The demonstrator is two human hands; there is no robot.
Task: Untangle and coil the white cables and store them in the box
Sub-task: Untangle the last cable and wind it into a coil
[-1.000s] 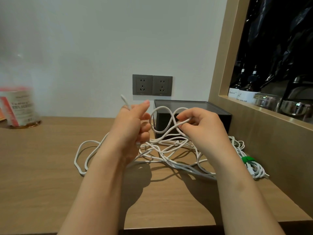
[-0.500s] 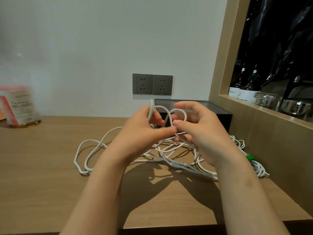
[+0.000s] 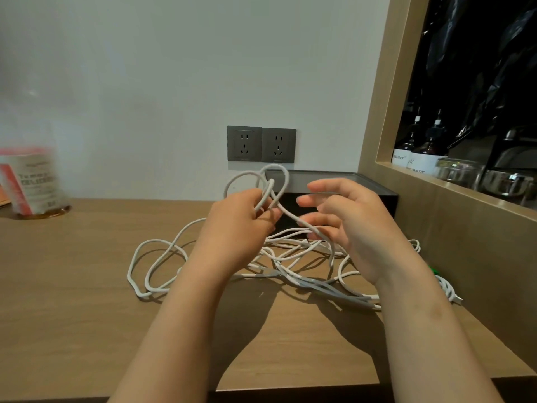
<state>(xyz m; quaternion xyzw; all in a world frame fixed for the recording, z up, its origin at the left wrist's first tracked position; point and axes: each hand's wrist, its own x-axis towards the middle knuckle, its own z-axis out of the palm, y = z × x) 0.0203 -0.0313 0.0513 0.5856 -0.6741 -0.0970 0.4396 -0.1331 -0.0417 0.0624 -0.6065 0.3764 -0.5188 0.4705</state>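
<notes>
Above desk (image 3: pixel 72 286), my left hand (image 3: pixel 235 228) gripping two white cable loops (image 3: pixel 275 165), right hand (image 3: pixel 357 228) slack-fingered, one box (image 3: pixel 383 203), two sockets (image 3: pixel 244 144) behind

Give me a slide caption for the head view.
Left hand grips raised loops of white cable; right hand open beside them, rest tangled on wooden table, dark box behind.

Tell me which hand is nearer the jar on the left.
Left. The left hand, gripping cable loops, is well right of the jar; the right hand is farther right, in front of the box.
</notes>
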